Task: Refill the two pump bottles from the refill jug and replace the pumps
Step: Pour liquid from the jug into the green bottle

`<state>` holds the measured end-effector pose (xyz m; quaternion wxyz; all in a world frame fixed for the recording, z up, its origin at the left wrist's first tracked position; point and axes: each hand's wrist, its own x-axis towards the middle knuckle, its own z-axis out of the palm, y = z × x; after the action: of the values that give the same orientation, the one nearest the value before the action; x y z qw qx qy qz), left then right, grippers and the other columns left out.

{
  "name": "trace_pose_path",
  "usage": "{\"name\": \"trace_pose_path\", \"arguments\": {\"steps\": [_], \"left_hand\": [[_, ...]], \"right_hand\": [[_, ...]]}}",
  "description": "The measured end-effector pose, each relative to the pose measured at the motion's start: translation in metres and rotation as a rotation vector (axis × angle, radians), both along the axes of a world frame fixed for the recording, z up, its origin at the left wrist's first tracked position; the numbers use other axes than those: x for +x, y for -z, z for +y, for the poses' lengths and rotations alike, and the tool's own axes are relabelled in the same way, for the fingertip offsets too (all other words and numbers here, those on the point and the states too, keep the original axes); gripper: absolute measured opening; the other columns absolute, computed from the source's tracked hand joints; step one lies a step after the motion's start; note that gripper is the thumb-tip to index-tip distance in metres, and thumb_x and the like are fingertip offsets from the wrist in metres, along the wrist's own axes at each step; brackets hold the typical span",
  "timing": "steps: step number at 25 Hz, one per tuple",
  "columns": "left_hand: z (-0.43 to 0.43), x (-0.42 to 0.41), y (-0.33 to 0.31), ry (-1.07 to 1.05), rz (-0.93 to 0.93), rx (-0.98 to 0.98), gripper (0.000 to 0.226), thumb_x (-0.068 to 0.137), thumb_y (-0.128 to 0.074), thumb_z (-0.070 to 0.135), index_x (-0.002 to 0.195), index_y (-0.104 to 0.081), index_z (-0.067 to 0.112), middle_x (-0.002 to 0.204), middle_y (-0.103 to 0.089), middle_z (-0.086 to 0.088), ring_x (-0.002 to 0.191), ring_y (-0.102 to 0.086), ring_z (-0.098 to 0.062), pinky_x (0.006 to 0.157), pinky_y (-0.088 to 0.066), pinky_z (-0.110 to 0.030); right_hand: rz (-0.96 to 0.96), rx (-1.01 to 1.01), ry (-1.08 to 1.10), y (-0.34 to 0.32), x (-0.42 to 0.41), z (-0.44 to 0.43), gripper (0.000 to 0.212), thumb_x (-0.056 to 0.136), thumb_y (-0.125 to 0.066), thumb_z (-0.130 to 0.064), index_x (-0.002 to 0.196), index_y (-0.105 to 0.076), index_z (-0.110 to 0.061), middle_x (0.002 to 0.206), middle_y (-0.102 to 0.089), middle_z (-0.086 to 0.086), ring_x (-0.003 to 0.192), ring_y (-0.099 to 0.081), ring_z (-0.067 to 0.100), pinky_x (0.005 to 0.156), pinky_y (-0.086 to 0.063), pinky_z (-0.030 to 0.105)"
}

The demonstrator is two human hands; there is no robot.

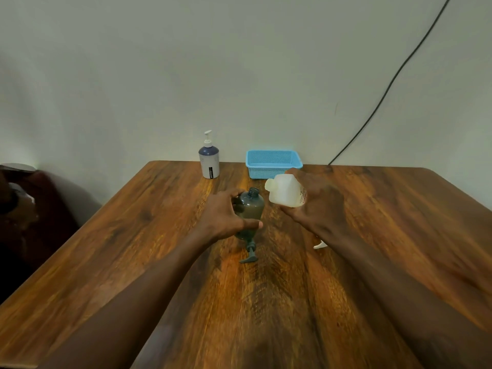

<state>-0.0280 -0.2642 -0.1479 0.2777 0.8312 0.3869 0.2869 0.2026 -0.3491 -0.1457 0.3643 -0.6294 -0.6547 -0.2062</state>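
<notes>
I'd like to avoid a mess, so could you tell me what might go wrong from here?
The jug, tilted in the right hand, has its mouth beside the narrow neck of the grey bottle, not over it, so liquid could spill onto the table. The grey pump, lying between the forearms, might get knocked.

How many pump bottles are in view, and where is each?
2. The white bottle, pump on, stands at the far edge of the table, left of the blue basket. The grey bottle, pump off, sits mid-table, gripped by the left hand. No others show.
</notes>
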Motion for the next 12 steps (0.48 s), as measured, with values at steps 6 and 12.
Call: {"name": "trace_pose_path", "arguments": {"steps": [6, 12], "left_hand": [[0.002, 0.008, 0.01, -0.022, -0.011, 0.031, 0.085, 0.059, -0.091, 0.056, 0.132, -0.06, 0.025, 0.117, -0.069, 0.01, 0.095, -0.062, 0.002, 0.07, -0.048, -0.007], [0.002, 0.014, 0.013, -0.023, -0.009, 0.029, 0.085, 0.061, -0.092, 0.05, 0.134, -0.06, 0.022, 0.118, -0.068, 0.007, 0.09, -0.06, 0.004, 0.061, -0.046, -0.002]], "right_hand": [[-0.061, 0.007, -0.005, 0.001, 0.005, 0.006, 0.07, 0.077, -0.081, -0.048, 0.137, -0.056, -0.021, 0.128, -0.07, 0.009, 0.106, -0.068, 0.029, 0.084, -0.059, 0.048], [-0.101, -0.031, 0.018, 0.002, 0.01, 0.01, 0.071, 0.076, -0.082, -0.047, 0.138, -0.056, -0.023, 0.132, -0.068, 0.007, 0.111, -0.067, 0.029, 0.091, -0.057, 0.051]]}}
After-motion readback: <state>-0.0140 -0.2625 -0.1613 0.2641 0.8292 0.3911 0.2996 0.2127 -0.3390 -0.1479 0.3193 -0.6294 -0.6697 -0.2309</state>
